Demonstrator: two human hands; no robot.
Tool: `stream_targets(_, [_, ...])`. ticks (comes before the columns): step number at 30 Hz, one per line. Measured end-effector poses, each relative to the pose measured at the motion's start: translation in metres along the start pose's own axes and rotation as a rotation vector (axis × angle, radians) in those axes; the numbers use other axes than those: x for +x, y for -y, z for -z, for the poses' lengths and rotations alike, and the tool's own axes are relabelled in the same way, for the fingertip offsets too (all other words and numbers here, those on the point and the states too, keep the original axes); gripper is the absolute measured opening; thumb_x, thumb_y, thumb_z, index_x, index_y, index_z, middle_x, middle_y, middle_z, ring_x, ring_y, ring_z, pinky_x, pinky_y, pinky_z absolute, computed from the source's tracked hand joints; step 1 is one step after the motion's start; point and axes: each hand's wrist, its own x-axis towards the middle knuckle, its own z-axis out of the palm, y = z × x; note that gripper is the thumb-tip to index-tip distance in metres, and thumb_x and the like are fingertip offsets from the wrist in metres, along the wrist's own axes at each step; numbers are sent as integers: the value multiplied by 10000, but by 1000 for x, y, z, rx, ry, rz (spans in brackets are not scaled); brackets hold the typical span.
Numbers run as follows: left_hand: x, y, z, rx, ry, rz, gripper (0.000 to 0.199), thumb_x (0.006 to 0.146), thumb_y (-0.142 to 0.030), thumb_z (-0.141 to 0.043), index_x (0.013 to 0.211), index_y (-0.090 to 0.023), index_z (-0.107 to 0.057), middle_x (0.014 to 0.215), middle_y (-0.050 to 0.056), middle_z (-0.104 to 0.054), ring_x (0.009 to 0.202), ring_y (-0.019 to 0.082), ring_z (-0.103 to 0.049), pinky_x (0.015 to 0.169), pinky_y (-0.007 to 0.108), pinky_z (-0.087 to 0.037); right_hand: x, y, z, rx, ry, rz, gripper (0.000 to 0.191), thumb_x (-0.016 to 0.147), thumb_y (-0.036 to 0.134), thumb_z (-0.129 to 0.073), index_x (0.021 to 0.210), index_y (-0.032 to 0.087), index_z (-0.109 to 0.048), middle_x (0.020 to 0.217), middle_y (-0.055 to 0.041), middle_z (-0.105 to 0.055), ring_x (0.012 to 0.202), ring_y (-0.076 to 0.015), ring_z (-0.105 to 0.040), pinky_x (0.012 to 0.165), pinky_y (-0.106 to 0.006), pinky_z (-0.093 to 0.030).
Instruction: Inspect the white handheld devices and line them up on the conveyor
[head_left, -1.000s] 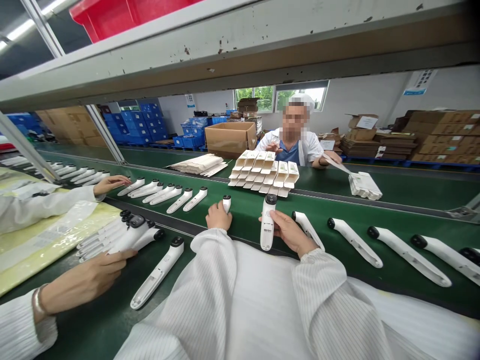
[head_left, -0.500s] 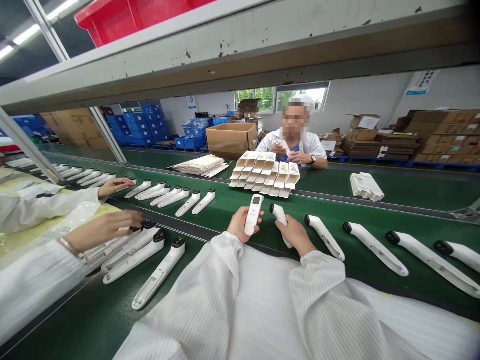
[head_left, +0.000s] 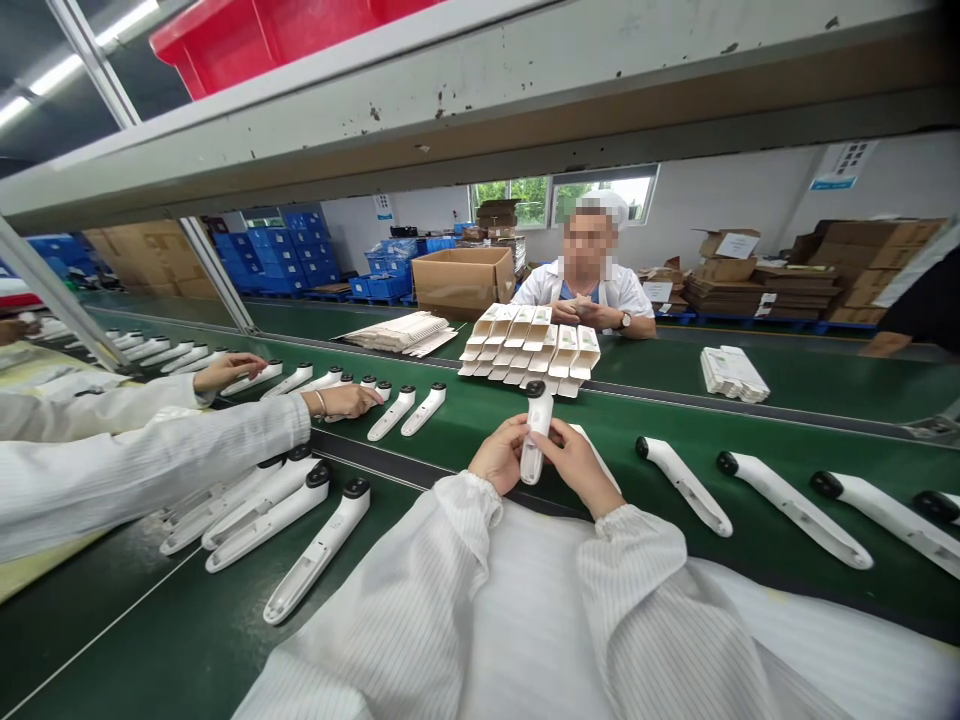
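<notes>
Head view, left hand: we are pinching a white device by its side, near five o'clock.
Right hand: we are gripping its other side, fingertips pressing the body.
Held device: handling is seemingly under way; whether complete, we cannot tell.
Four-o'clock row: open-backed devices are lying spaced, seemingly unhandled.
Eight-o'clock row: devices are lying closer together, perhaps already handled.

The handheld thermometer looks like smooth white plastic with a glossy black tip. The green conveyor belt has a smooth, faintly shiny surface; the open cartons look like matt paperboard, the overhead beam chipped painted metal.
</notes>
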Motion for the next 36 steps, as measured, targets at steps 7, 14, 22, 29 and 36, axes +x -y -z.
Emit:
stream_targets(7, [7, -18, 18, 450, -183, -99, 247, 777, -267, -546, 1004, -180, -591, 1026, 91, -631, 956, 206, -592, 786, 322, -456, -7, 9, 4, 384, 81, -209, 349, 697, 511, -636, 851, 200, -598, 894, -29, -610, 843, -175, -558, 632, -261, -479])
stream_targets(14, [6, -52, 58, 1692, -714, -121, 640, 784, -258, -549, 1372, -137, -328, 1497, 172, -192, 1387, 323, -110, 1060, 547, -205, -4, 1, 6, 421, 113, -293, 295, 757, 489, -609, 925, 248, -637, 893, -16, -646, 825, -159, -576, 645, -252, -483])
stream_targets(22, [-3, -52, 51, 1940, -584, -82, 344, 857, -327, -438, 1140, -165, -546, 1081, 165, -620, 1081, 323, -532, 873, 462, -404, -2, -3, 3, 403, 66, -288, 268, 795, 451, -574, 936, 231, -632, 907, -35, -685, 806, -158, -608, 641, -255, -486])
stream_targets(29, [3, -46, 50, 1601, -586, -103, 564, 658, -302, -708, 1148, -132, -486, 1285, 228, -458, 1215, 395, -402, 957, 480, -345, -2, -6, 1, 324, 50, -306, 281, 800, 466, -538, 878, 202, -592, 914, -58, -696, 765, -178, -642, 617, -278, -491])
stream_targets(36, [3, -40, 38, 838, -273, -43, 243, 849, -232, -318, 880, -146, -543, 964, 130, -635, 934, 228, -611, 717, 308, -497, 4, -13, 8, -79, -22, -336, 178, 800, 341, -507, 895, 191, -525, 907, -57, -671, 777, -192, -642, 735, -318, -482])
